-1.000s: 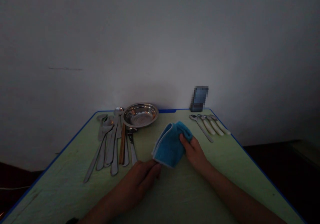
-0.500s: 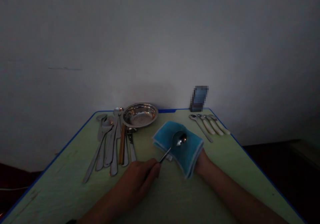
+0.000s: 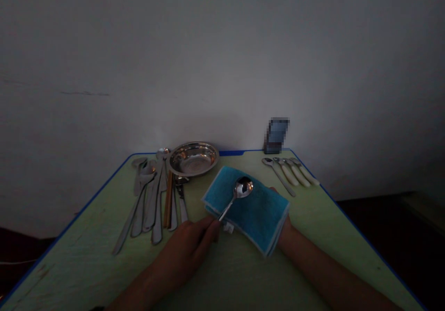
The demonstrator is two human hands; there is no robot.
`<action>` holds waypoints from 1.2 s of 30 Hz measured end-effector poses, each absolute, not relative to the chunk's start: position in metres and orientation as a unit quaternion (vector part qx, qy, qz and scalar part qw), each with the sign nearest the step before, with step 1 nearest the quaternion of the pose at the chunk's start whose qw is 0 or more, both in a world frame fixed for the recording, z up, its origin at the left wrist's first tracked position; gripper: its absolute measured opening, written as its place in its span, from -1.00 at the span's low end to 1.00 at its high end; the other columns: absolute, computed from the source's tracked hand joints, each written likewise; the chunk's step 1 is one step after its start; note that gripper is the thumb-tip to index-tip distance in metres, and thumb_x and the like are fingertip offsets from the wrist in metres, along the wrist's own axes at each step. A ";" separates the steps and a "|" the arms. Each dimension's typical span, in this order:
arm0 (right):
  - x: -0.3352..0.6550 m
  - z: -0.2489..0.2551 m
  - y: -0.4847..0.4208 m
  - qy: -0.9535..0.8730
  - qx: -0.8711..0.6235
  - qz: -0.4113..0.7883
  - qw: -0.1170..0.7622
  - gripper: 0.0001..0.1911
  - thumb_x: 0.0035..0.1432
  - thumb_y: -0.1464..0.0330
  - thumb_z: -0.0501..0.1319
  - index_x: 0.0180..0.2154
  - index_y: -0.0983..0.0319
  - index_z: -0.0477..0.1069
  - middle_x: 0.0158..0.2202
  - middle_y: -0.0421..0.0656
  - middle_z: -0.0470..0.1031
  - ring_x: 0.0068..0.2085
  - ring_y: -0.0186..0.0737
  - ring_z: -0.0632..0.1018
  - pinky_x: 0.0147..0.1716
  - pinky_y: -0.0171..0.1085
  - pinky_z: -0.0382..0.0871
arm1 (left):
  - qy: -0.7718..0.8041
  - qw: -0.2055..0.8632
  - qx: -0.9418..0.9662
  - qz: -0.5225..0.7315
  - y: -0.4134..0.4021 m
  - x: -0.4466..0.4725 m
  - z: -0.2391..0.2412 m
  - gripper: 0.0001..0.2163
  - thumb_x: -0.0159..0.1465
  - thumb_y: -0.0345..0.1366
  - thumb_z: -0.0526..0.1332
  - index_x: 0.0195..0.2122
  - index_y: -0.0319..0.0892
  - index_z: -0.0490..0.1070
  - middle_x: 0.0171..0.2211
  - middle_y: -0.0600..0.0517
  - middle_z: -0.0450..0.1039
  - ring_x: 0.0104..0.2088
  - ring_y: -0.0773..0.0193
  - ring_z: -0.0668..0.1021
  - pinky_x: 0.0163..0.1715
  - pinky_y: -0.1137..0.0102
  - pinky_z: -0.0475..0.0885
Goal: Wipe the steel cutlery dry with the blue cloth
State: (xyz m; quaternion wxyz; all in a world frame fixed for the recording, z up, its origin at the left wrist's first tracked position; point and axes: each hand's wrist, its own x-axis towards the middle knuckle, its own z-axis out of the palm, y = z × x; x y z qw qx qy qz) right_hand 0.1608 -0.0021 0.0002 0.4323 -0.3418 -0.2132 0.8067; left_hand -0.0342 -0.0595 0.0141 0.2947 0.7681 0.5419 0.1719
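Note:
My left hand (image 3: 189,244) pinches the handle end of a metal spoon (image 3: 235,195), whose bowl rests on a blue cloth (image 3: 253,209). The cloth lies spread over my right hand (image 3: 283,223), which sits underneath it palm up; only the wrist and a fingertip at the far edge show. Both hands are over the middle of the green table (image 3: 86,264).
A row of metal cutlery (image 3: 153,195) lies at the left with a steel bowl (image 3: 193,158) behind it. Several spoons with pale handles (image 3: 292,172) lie at the far right. A blurred upright object (image 3: 277,136) stands at the table's back edge against the wall.
The cloth was folded around the spoon under my right hand's fingers; it has opened flat over the right hand, showing the spoon's bowl. The left hand has stayed on the handle.

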 end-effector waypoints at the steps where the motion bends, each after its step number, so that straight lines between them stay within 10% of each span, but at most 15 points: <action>1: 0.160 -0.001 -0.002 -0.219 -0.341 0.806 0.431 -0.73 -0.01 0.23 0.01 -0.50 0.12 0.46 -0.46 -0.18 0.56 -0.35 -0.13 0.54 -0.28 -0.16 0.40 | 0.543 0.293 0.768 0.171 -0.059 -0.034 0.015 -0.66 0.32 -0.18 -0.14 -0.49 -0.15 0.28 -0.61 0.12 0.32 -0.55 0.30 0.43 -0.53 0.46 0.21; 8: 0.147 -0.012 -0.006 -0.341 -0.362 0.725 0.476 -0.71 -0.10 0.28 0.28 -0.25 0.17 0.36 -0.47 -0.27 0.49 -0.50 -0.32 0.48 -0.41 -0.28 0.38 | 0.535 0.282 0.783 0.145 -0.059 -0.033 0.018 -0.67 0.32 -0.19 -0.13 -0.48 -0.16 0.30 -0.62 0.12 0.31 -0.60 0.33 0.42 -0.56 0.47 0.20; 31: 0.155 -0.017 0.005 -0.564 -0.481 0.481 0.468 -0.63 0.09 0.09 0.05 -0.57 0.21 0.17 -0.61 -0.29 0.15 -0.57 -0.40 0.22 -0.60 -0.40 0.13 | 0.512 0.296 0.793 0.148 -0.059 -0.033 0.019 -0.68 0.33 -0.18 -0.12 -0.41 -0.15 0.33 -0.57 0.11 0.37 -0.54 0.32 0.46 -0.54 0.48 0.21; 36: 0.156 -0.018 0.011 -0.544 -0.501 0.470 0.482 -0.62 0.07 0.06 0.06 -0.55 0.22 0.18 -0.61 -0.29 0.15 -0.56 -0.40 0.22 -0.59 -0.40 0.13 | 0.537 0.279 0.762 0.230 -0.054 -0.032 0.011 -0.75 0.31 -0.22 -0.06 -0.02 -0.12 0.13 -0.61 0.19 0.33 -0.61 0.34 0.39 -0.58 0.49 0.17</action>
